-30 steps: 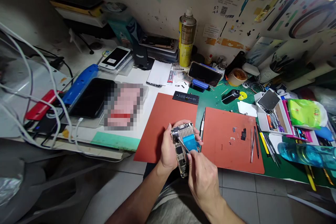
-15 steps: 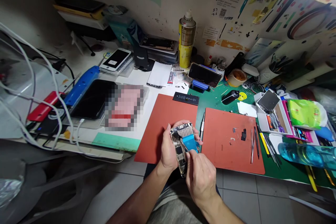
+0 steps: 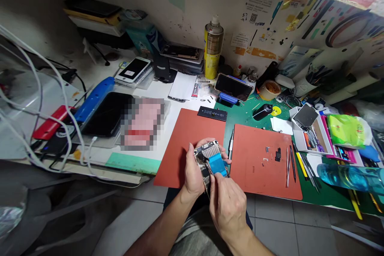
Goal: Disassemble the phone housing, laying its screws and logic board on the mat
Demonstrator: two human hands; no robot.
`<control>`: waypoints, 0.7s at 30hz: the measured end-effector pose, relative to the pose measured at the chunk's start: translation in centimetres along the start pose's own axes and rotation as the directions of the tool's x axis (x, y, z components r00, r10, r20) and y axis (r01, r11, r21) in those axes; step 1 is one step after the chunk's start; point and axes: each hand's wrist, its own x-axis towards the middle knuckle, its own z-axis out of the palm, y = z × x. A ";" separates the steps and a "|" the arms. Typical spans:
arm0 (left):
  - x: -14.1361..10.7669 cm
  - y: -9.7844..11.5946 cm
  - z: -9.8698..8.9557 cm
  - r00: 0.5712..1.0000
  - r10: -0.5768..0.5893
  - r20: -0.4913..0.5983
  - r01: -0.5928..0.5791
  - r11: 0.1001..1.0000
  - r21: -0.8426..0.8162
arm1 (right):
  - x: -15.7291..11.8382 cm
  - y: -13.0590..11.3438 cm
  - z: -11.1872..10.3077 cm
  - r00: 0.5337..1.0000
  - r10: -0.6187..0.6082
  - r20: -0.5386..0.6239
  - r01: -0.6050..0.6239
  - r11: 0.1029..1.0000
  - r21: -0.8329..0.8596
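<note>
Terracotta-coloured, the left mat (image 3: 196,128) and the right mat (image 3: 255,152) lie side by side on the green-and-white surface (image 3: 247,114), a slim metal-handled tool (image 3: 231,147) in the gap between them. At the near edge of the left mat, an opened phone (image 3: 212,151) is held tilted in the hands, its bare inside turned up and a blue film (image 3: 218,163) across it. The left hand (image 3: 193,170) is curled round the phone, cradling it from behind; the right hand (image 3: 228,202) pinches narrowly on a thin tool at the film, and its fingers hide the phone's lower end, so what the tip touches cannot be told. Just beyond the left mat lies a flat black battery (image 3: 212,113).

Tiny loose parts, the largest a black piece (image 3: 278,155), dot the right mat, with tweezers (image 3: 287,166) near its far side. Farther right, a blue bottle (image 3: 351,176) lies over several tools. Behind, a phone (image 3: 233,87) leans in a blue stand (image 3: 228,99), near a yellow spray can (image 3: 211,62). At far left, white cables (image 3: 67,128) loop across a red-handled tool (image 3: 51,123).
</note>
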 end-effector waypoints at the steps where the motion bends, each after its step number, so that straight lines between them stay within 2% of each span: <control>1: 0.0 -0.1 0.0 1.000 0.010 -0.005 -0.010 1.000 0.009 | 0.1 -0.1 -0.2 1.000 -0.003 0.020 0.003 1.000 0.005; 8: -0.1 -0.5 0.1 0.995 0.077 -0.058 -0.078 0.997 -0.007 | 0.4 -0.8 -1.0 0.997 -0.011 0.074 0.008 0.999 0.034; 12: -0.1 -0.5 0.3 0.993 0.100 -0.060 -0.102 0.994 -0.035 | -0.1 -1.5 -0.3 0.996 0.033 0.083 -0.039 0.997 0.072; 21: 0.0 -0.4 0.0 0.985 0.159 -0.073 -0.159 0.987 0.011 | 0.0 -2.2 0.7 0.995 0.064 0.078 -0.065 0.998 0.007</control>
